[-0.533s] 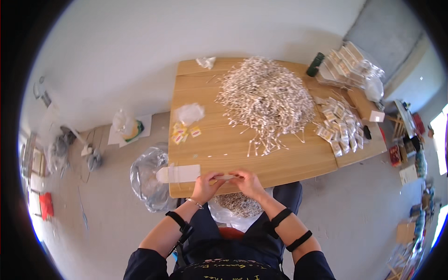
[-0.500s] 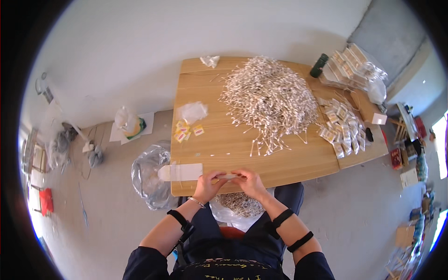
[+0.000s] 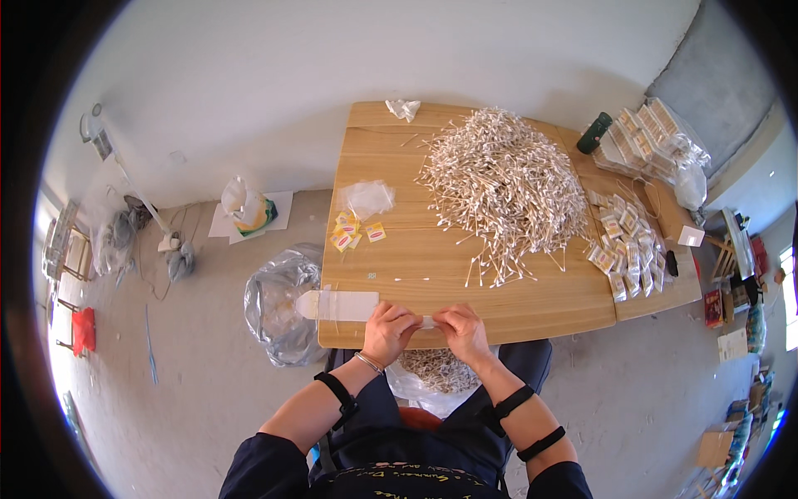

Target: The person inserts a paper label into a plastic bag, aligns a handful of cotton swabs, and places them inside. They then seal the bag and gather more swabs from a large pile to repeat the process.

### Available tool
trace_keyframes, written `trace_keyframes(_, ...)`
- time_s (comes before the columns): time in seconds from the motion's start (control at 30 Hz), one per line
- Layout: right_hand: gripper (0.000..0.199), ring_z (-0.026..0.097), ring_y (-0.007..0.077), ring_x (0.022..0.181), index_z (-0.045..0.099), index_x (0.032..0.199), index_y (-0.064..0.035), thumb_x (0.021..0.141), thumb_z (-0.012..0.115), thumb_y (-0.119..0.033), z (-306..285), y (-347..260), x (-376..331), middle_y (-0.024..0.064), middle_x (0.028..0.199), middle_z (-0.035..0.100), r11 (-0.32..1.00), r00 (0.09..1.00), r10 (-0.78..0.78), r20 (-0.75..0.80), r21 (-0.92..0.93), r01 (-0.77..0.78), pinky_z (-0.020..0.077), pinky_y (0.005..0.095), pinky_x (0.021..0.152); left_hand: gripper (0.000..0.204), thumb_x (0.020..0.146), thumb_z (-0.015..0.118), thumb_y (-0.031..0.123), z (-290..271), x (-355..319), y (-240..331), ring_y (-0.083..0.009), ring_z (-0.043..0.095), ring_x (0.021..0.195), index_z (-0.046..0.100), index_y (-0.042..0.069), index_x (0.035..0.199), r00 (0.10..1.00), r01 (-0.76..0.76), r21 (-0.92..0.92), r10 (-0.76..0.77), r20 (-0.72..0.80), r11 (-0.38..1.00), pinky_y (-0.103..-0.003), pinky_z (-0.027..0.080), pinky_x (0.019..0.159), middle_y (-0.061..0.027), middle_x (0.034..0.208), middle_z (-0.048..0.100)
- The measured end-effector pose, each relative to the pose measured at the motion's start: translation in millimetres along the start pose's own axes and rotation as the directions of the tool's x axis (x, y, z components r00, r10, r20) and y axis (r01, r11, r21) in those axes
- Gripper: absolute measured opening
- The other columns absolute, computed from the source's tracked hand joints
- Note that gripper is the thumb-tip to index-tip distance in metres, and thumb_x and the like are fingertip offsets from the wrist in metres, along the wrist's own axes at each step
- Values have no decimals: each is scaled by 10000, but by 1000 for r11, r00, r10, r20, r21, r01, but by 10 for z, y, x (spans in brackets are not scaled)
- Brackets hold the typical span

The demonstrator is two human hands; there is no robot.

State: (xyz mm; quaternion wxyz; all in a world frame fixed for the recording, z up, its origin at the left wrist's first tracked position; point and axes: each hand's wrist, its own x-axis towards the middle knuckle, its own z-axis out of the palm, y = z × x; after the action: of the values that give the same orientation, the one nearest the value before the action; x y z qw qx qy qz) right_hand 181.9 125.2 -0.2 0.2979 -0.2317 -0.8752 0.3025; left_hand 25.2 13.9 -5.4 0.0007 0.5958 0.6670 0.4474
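Note:
At the table's near edge, my left hand (image 3: 389,333) and my right hand (image 3: 464,334) pinch a small white bundle (image 3: 428,323) from either end. Fingers cover most of it, so its exact kind is unclear. Left of my left hand lies a flat white card (image 3: 356,306) with a clear plastic strip around it. A couple of loose cotton swabs (image 3: 426,279) rest on the wood just beyond my hands. Farther back rises a large heap of cotton swabs (image 3: 509,195).
Yellow-and-white labels (image 3: 376,232) lie by clear plastic sleeves (image 3: 367,200) on the table (image 3: 374,150). Filled packets (image 3: 632,249), a dark green bottle (image 3: 593,133) and stacked trays (image 3: 652,137) occupy the right. A bag of swabs (image 3: 439,372) sits between my legs; a clear bag (image 3: 278,291) stands left.
The whole view has shifted, so the table appears farther right. My fingers have changed position along the white bundle, which both hands still hold at the near edge.

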Motion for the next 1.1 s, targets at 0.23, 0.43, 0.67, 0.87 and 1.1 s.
trace_keyframes(0.23,194,579,191,893,654,881,-92,692,619,-62,-59,-66,6,-1,929,592,895,947,-320,-8,-329,300,516,326,703,281,674,671,97,-93,7,16,-179,559,860,672,157,948,969,-243,200,228,96,949,-348,436,788,36,849,590)
trace_keyframes(0.43,229,584,198,816,687,922,-54,698,645,-44,-37,-142,6,19,867,582,877,935,-349,68,-328,351,512,313,685,318,645,689,75,-119,-31,25,-175,562,855,689,150,953,971,-238,234,228,70,943,-342,436,771,39,902,624)
trace_keyframes(0.67,232,549,174,843,675,921,-37,713,624,-127,-28,-119,-32,15,863,541,727,862,-498,97,-495,476,491,290,701,389,628,681,84,-132,-44,22,-153,577,892,690,142,1013,946,-320,242,296,130,916,-334,435,774,47,932,625)
trace_keyframes(0.87,188,551,193,896,661,825,-53,667,612,-144,-44,-42,-113,26,896,548,729,861,-495,113,-485,483,488,318,718,339,649,624,125,-96,-13,48,-148,585,889,669,137,985,938,-338,222,309,156,914,-341,443,795,39,941,611)
trace_keyframes(1.1,216,558,204,893,642,887,-37,728,587,-173,-39,-128,-29,49,902,547,788,870,-494,14,-417,454,478,324,744,305,644,655,88,-80,-71,-2,-180,575,855,697,146,941,950,-313,281,297,98,907,-375,435,785,34,877,614)
